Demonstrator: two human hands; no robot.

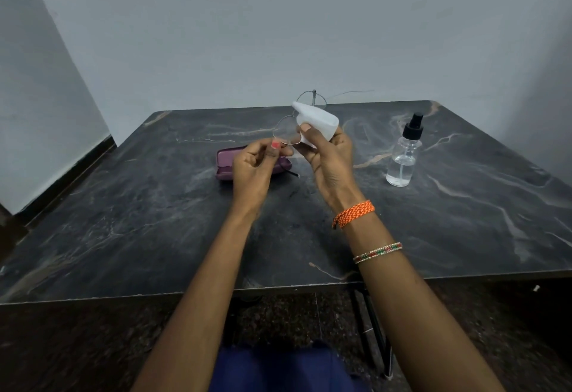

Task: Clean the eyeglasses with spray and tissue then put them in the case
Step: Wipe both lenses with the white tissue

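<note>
1. The case [247, 164], a smooth purple oblong with rounded ends, lies on the dark marbled bench [123, 221], partly hidden behind your left hand.
2. Your left hand [257, 168] pinches the lower rim of the glasses [289, 131], fingers curled; the grip is narrow on thin wire.
3. The glasses are held above the bench, round wire-framed lenses stacked one above the other, a slim temple trailing right.
4. Your right hand [329, 159] grips a folded white tissue [315, 120], soft and crumpled, pressed against the upper lens.
5. The spray [404, 153], a clear bottle with black pump top, stands upright to the right, holding some clear liquid.
</note>
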